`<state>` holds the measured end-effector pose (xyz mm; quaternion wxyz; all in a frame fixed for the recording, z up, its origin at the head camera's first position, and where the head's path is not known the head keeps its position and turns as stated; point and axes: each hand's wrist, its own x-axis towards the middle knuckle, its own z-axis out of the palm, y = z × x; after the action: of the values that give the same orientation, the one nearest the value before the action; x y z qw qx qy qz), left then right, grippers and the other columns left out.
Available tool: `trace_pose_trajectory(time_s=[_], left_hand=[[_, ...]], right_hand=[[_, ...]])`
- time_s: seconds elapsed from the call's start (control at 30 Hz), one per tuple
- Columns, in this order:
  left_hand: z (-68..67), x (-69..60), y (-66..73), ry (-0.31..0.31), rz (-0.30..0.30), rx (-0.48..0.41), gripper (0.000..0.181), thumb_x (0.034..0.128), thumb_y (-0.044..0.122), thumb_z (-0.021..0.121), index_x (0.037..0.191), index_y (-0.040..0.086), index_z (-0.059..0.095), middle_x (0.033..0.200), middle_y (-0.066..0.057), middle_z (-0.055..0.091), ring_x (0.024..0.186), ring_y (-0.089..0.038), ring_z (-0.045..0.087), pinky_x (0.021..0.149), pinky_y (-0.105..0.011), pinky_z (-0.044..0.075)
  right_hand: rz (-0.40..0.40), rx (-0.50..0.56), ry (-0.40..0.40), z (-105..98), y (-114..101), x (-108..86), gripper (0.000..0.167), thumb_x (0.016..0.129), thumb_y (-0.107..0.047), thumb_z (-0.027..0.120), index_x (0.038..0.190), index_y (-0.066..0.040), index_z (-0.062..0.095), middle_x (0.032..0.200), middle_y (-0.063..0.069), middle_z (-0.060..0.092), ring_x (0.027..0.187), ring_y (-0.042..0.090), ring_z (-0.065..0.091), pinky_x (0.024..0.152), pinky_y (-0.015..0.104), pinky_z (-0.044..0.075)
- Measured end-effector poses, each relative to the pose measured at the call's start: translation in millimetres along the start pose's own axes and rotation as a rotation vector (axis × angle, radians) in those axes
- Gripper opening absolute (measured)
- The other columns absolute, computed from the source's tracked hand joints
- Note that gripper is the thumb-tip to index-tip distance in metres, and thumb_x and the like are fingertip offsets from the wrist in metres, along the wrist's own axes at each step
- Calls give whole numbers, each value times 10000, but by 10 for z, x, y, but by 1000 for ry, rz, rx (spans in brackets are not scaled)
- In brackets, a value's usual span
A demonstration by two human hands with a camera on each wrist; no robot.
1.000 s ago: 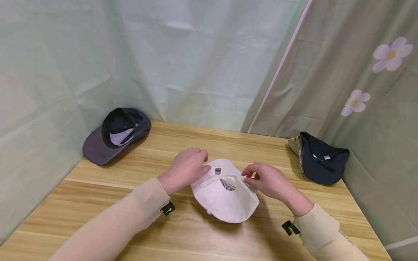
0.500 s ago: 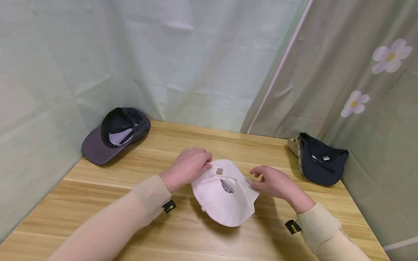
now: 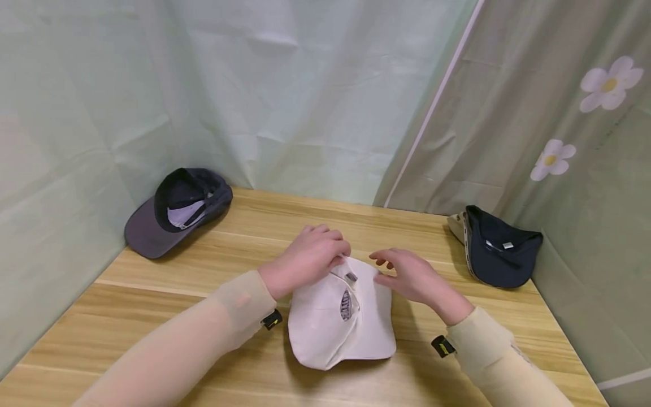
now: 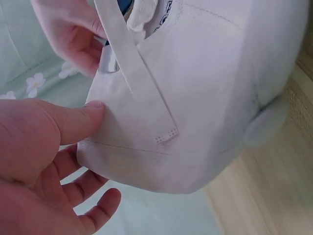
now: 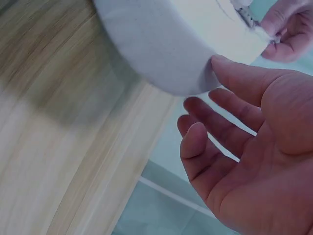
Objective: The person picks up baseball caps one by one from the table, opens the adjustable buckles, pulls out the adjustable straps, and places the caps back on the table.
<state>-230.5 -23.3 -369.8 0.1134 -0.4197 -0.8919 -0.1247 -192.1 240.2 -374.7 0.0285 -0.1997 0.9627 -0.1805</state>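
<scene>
In the head view, the left hand (image 3: 307, 260) grips the upper part of a white cap (image 3: 320, 322) between thumb and fingers, while the right hand (image 3: 411, 277) touches the brim with its thumb, its fingers relaxed and slightly bent. The cap is between the two hands, over the middle of the table (image 3: 285, 209) and well apart from its far edge. Whether its lower rim touches the wood is hard to tell from here. A dark cap (image 3: 175, 217) lies with its hollow up by the table's far left corner, brim towards the left edge. A navy and beige cap (image 3: 500, 254) lies by the right edge, near the far right corner. A pale curtain (image 3: 325, 102) hangs behind the far edge, with printed flowers (image 3: 610, 85) on its right part.

In the left wrist view, the thumb presses the near face of the white cap and a finger goes behind it, pinching the cloth. A strap (image 4: 117, 44) runs across the cap beside a metal buckle (image 4: 108, 58).

In the right wrist view, the thumb rests at the brim's edge; the fingers curve loosely below it, released.
</scene>
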Motion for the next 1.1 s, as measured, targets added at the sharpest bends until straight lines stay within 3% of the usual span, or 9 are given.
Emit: trace_pose_trajectory(time_s=[0.1, 0.2, 0.37, 0.5, 0.63, 0.83, 1.1], left_hand=[[-11, 2, 28, 14, 21, 2, 115, 1028, 171, 798, 1138, 199, 802, 1131, 16, 745, 1066, -261, 628, 941, -482, 483], [-16, 3, 43, 30, 28, 4, 109, 1023, 176, 803, 1130, 198, 800, 1134, 10, 743, 1059, -260, 625, 932, -471, 482], [0, 7, 36, 26, 1, -15, 154, 1040, 197, 792, 1193, 183, 800, 1223, -25, 739, 1147, -277, 636, 974, -485, 489], [13, 5, 18, 43, -18, -46, 343, 1054, 192, 778, 1389, 135, 732, 1426, -104, 680, 1339, -337, 607, 1095, -545, 484], [0, -19, 1, 100, -41, -72, 527, 1032, 147, 795, 1531, 102, 632, 1565, -162, 587, 1458, -379, 542, 1158, -591, 457], [-39, -61, -23, 163, -74, -49, 487, 1015, 127, 791, 1486, 102, 672, 1533, -156, 614, 1439, -373, 562, 1113, -598, 490], [-31, -153, -83, 158, -131, -25, 411, 1034, 157, 772, 1431, 76, 706, 1524, -167, 617, 1443, -381, 552, 1101, -616, 487]], right_hand=[[-41, 37, -17, -6, -41, 27, 207, 1059, -183, 763, 1255, -115, 774, 1063, -13, 756, 942, 175, 686, 841, 408, 556], [-51, 80, -35, -11, -62, 35, 18, 1068, -166, 745, 1078, -161, 758, 888, -74, 654, 809, 113, 589, 757, 351, 485], [-12, 131, -44, 0, -71, 42, 90, 1071, -148, 732, 990, -160, 694, 825, -57, 575, 766, 128, 534, 730, 346, 437], [52, 145, 6, 7, -67, 23, 97, 1063, -146, 744, 974, -143, 704, 810, -38, 585, 753, 145, 538, 717, 359, 441], [108, 155, 65, -3, -50, -14, 100, 1058, -159, 759, 970, -129, 721, 798, -21, 600, 735, 155, 535, 698, 359, 443], [149, 185, 123, -13, 15, -89, 93, 1042, -157, 776, 983, -100, 732, 840, -10, 662, 760, 170, 571, 724, 373, 479], [173, 236, 171, -17, 52, -217, 91, 1060, -140, 742, 993, -84, 715, 826, 1, 657, 746, 176, 567, 696, 367, 477]])
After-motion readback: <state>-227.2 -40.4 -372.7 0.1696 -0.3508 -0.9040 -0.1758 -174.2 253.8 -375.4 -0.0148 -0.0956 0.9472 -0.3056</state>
